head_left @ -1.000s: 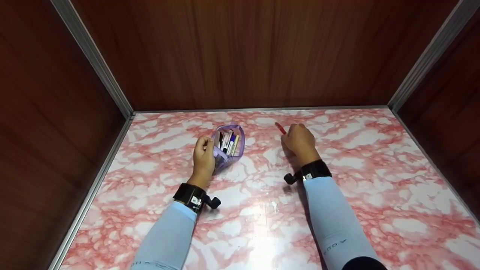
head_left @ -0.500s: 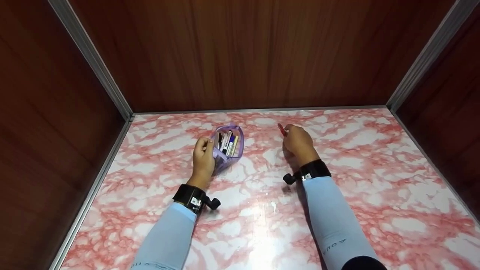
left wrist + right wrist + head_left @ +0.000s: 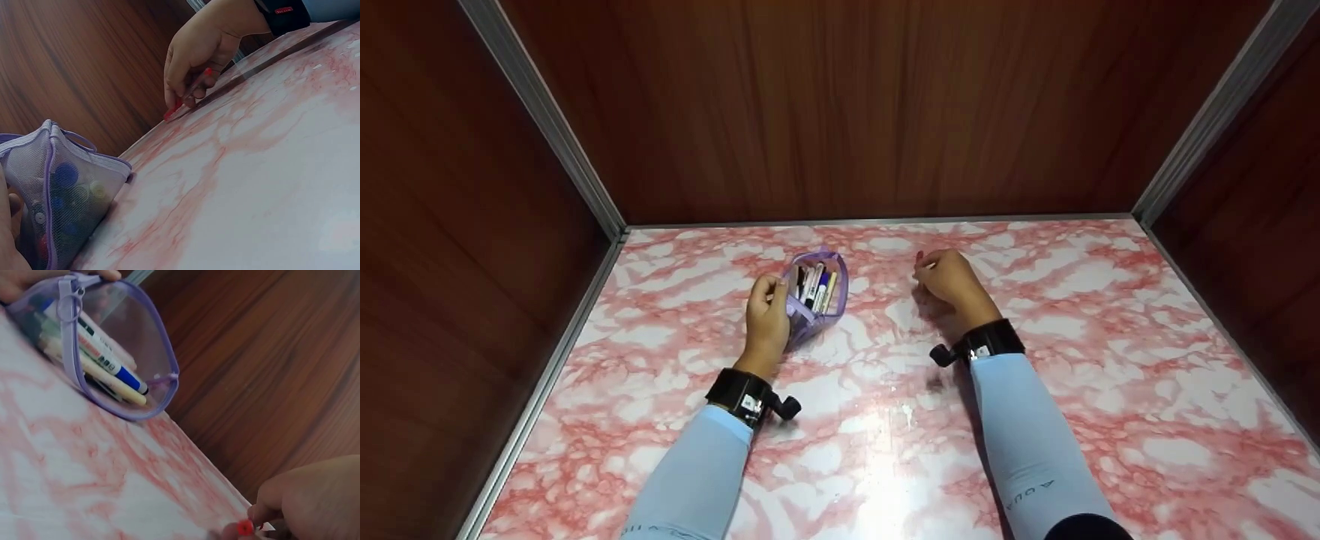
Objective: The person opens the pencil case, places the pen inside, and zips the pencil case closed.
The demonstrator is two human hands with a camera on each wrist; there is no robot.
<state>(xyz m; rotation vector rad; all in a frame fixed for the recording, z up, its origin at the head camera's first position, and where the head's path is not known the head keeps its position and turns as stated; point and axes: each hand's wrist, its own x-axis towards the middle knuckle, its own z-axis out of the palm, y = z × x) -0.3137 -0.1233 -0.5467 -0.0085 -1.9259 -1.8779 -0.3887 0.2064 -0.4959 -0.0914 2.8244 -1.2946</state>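
My left hand (image 3: 767, 319) grips the near-left side of a purple mesh pencil pouch (image 3: 844, 289), whose zipped mouth gapes. Inside lie several pens and markers, among them a white marker with a blue cap (image 3: 107, 351) and a pale yellow one (image 3: 112, 377). To the right of the pouch, my right hand (image 3: 952, 277) pinches a red pen (image 3: 197, 85) with a clear barrel, just over the table. From the head camera only a short red end shows past the fingers; the left wrist view shows more of its length.
A pink-and-white marbled table (image 3: 870, 397) lies under both hands. Dark wood panels (image 3: 877, 112) rise at the back and on both sides, joined by grey metal strips (image 3: 562, 135).
The red pen has turned in my right hand from slanting left to nearly upright, with less of it showing in the head view. My left hand and the pouch have stayed put.
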